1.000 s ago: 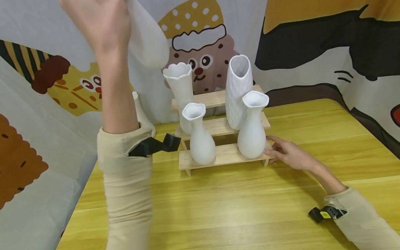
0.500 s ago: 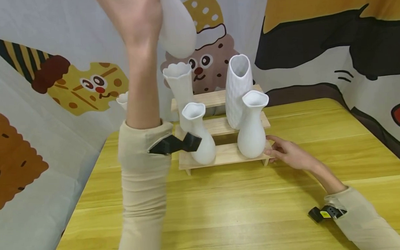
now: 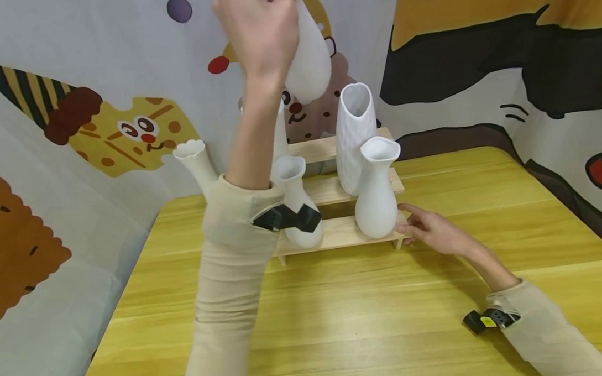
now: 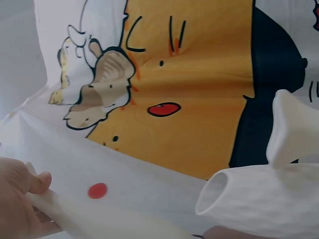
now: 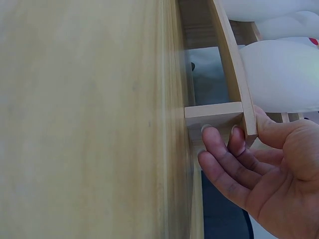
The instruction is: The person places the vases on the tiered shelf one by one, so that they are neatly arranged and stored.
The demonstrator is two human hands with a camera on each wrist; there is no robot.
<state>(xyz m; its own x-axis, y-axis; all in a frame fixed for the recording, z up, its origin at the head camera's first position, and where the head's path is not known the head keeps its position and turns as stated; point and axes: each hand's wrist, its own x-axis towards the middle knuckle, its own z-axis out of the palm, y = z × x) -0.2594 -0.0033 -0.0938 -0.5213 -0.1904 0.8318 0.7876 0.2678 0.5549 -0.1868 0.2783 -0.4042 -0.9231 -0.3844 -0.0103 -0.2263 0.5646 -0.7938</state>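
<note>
In the head view my raised left hand (image 3: pixel 263 37) grips a white vase (image 3: pixel 309 60) by its narrow upper part, its rounded bottom hanging over the back of a stepped wooden stand (image 3: pixel 339 231). The left wrist view has the fingers and thumb (image 4: pixel 42 181) round the vase's neck. My right hand (image 3: pixel 439 233) holds the right end of the stand's lowest step, thumb above and fingertips (image 5: pixel 212 137) underneath. On that step stand two flared-neck vases, one left (image 3: pixel 305 232) and one right (image 3: pixel 376 207). A tall textured vase (image 3: pixel 351 147) is on the middle step.
A scalloped white vase (image 3: pixel 280 136) on the stand is partly hidden behind my left forearm. Another white vase with a frilled rim (image 3: pixel 200 166) stands left of the stand. The wooden table (image 3: pixel 355 308) meets a cartoon-printed cloth (image 3: pixel 142 61) at the back.
My left hand has carried the vase rightward, from left of the stand to above its back part, dipping slightly lately. My right hand keeps its place on the stand.
</note>
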